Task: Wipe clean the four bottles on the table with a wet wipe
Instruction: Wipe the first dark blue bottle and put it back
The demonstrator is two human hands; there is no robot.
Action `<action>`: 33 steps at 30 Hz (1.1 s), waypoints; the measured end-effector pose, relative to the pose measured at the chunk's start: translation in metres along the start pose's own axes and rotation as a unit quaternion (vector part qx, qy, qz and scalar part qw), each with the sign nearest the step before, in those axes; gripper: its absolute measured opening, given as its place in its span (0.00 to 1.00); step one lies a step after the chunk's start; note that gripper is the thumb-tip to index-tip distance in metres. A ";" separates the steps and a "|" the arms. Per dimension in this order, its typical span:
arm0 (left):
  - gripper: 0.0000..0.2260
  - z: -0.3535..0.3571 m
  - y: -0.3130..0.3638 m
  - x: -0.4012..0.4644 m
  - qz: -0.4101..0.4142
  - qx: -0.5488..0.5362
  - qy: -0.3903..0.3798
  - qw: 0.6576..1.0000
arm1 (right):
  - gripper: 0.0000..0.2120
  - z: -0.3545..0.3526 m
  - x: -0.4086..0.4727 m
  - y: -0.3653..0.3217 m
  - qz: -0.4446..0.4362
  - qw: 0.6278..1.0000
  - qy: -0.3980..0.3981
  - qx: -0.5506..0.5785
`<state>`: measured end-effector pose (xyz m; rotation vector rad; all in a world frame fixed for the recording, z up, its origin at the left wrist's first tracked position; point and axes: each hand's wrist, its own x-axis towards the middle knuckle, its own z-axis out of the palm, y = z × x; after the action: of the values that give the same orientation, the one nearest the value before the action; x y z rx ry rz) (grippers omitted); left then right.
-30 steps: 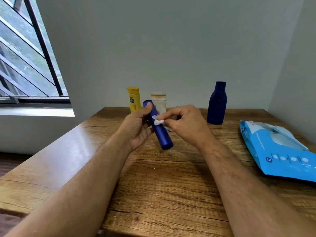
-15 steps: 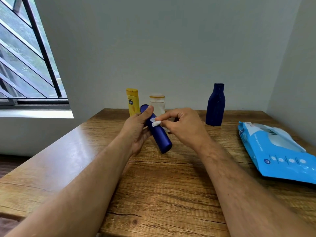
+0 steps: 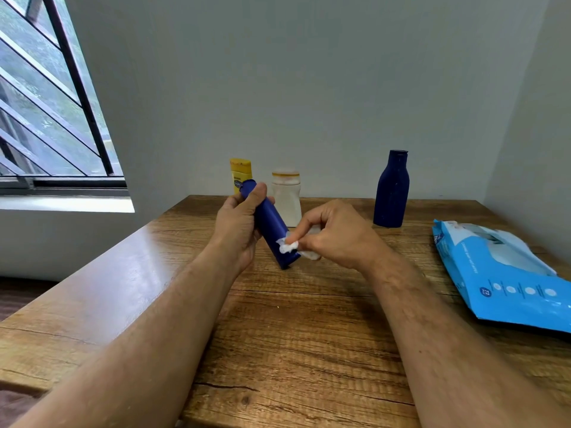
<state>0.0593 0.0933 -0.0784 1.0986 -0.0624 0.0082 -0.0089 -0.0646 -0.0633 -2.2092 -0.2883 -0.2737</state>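
"72" on blue wipes pack (image 3: 506, 282); other print illegible.

**Surfaces and finishes**

We see a brown wooden table (image 3: 309, 335) with clear grain, hairline cracks and a soft sheen at its left. The slim dark blue cylindrical bottle (image 3: 272, 225) looks like smooth, matt plastic. The crumpled white wet wipe (image 3: 289, 246) seems soft and fibrous. The light blue wipes pack (image 3: 506, 273) is glossy, wrinkled film.
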 end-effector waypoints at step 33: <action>0.24 -0.002 0.003 -0.001 -0.073 -0.145 0.083 0.983 | 0.04 0.010 0.005 0.000 -0.064 0.977 0.189 0.069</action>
<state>0.0582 0.0968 -0.0764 0.8057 0.1630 -0.0399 -0.0029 -0.0563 -0.0671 -1.9562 -0.2315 -0.7135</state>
